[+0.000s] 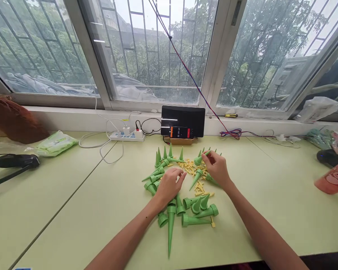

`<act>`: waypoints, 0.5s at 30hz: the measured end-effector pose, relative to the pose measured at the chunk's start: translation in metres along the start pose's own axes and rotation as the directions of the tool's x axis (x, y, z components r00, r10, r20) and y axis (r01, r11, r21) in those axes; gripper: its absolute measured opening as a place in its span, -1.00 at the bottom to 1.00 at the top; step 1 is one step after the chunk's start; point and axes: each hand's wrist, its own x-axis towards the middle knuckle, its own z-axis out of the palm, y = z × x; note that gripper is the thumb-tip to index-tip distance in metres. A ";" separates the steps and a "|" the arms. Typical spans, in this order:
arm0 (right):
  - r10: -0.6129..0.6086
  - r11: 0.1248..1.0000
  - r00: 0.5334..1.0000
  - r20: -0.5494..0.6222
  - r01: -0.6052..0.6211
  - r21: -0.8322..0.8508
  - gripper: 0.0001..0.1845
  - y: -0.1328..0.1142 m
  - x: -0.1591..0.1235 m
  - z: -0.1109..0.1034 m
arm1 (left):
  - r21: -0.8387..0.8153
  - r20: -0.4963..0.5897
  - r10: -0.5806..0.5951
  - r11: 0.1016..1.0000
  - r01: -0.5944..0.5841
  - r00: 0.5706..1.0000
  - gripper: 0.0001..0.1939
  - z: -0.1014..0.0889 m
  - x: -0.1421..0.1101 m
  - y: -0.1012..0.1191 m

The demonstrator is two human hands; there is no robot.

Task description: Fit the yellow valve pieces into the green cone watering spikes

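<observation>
Right grip (pixel 216 167) pinches a green, tapering spike (pixel 198 161).

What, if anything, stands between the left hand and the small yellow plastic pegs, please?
Nothing visible blocks the left hand from the central heap of pegs, but a tapered green plastic cone lies between it and the smaller peg cluster nearer the camera.

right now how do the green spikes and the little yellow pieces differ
The green spikes are large, tapered cones; the yellow pieces are much smaller and peg-like. Some green spikes stand point-up, while the yellow pieces mostly lie jumbled. Both are scattered on the table.
</observation>
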 end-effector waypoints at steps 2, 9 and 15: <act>0.010 0.999 0.999 0.037 -0.009 -0.037 -0.72 0.000 0.009 -0.013 | 0.002 0.000 0.010 1.000 -0.010 1.000 -0.73 0.000 0.000 0.001; -0.040 0.972 0.960 0.277 0.101 -0.211 -0.79 0.009 0.015 -0.059 | -0.007 -0.020 0.033 0.999 -0.034 0.999 -0.76 0.001 0.000 0.002; 0.019 0.972 0.918 0.395 0.076 -0.223 -0.77 0.032 -0.006 -0.077 | 0.008 -0.011 0.039 0.999 -0.039 0.999 -0.74 0.003 -0.001 0.001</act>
